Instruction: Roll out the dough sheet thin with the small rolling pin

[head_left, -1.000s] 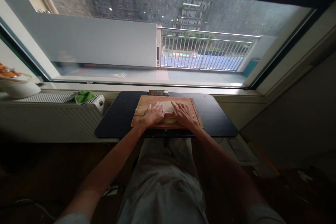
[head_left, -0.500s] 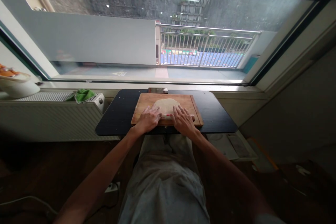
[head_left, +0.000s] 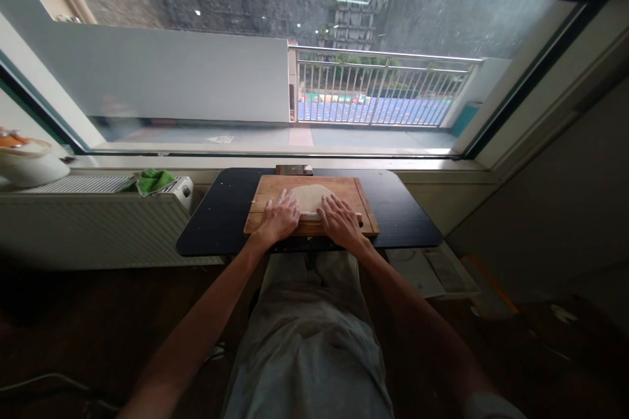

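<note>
A flat, pale sheet of dough [head_left: 312,194] lies on a wooden cutting board [head_left: 273,186]. Across its near edge runs a thin rolling pin [head_left: 309,216], partly hidden under both hands; its right end shows past my right hand. My left hand [head_left: 282,213], dusted with flour, rests over the pin's left part with fingers stretched forward and apart. On the pin's right part lies my right hand [head_left: 339,215], palm down, fingertips reaching over the dough's right edge. Neither hand's fingers wrap around the pin.
The board sits on a black table [head_left: 403,216] with rounded corners, below a large window. A small dark box-like item [head_left: 293,170] stands behind the board. To the left, a radiator [head_left: 98,222] carries a green cloth [head_left: 154,181] and a white container [head_left: 30,162].
The rolling pin has turned under my palms: a red mark seen on it earlier no longer shows. Both hands have stayed in nearly the same place, and the view has shifted slightly.
</note>
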A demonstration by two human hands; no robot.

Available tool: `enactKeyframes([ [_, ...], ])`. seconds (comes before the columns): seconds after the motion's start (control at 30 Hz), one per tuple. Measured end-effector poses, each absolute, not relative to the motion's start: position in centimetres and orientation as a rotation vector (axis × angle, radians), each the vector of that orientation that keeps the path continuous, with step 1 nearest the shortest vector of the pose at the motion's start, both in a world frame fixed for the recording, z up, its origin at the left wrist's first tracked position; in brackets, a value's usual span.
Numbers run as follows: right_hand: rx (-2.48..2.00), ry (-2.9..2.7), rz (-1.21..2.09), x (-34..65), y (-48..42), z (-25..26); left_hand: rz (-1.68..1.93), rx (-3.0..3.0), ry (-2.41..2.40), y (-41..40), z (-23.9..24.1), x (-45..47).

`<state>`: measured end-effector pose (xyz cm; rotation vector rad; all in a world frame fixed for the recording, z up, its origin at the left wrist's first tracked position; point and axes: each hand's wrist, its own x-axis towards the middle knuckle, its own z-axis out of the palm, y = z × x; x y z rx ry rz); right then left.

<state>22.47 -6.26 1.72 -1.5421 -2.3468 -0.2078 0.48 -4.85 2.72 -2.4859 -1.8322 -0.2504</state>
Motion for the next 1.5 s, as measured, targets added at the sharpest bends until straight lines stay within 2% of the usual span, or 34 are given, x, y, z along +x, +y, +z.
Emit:
enactKeyframes([
  [0.23,-1.484,-2.361,-0.209,22.6,-8.0,1.2,-0.393,-2.496,-1.753,-7.2,2.1,-0.2],
  [0.63,-1.637,-2.336,-0.194,22.3,-0.7,2.1,-0.403,-2.386,-1.942,0.5,3.2,0.7],
  [1.0,-1.757,-2.430,-0.181,25.3,1.4,4.3,-0.433,-2.373,-2.008,4.3,4.1,0.3],
  [1.1,-1.881,-2.341,-0.085,25.7,2.1,4.2,-0.353,-2.371,-2.083,5.1,4.1,0.3],
  [1.23,-1.980,-2.172,-0.040,25.8,2.1,3.3,-0.304,-2.359,-2.096,4.6,3.8,0.4],
  [1.5,-1.746,-2.272,-0.154,26.8,-1.1,1.6,-0.224,-2.386,-2.068,0.3,3.0,0.1],
])
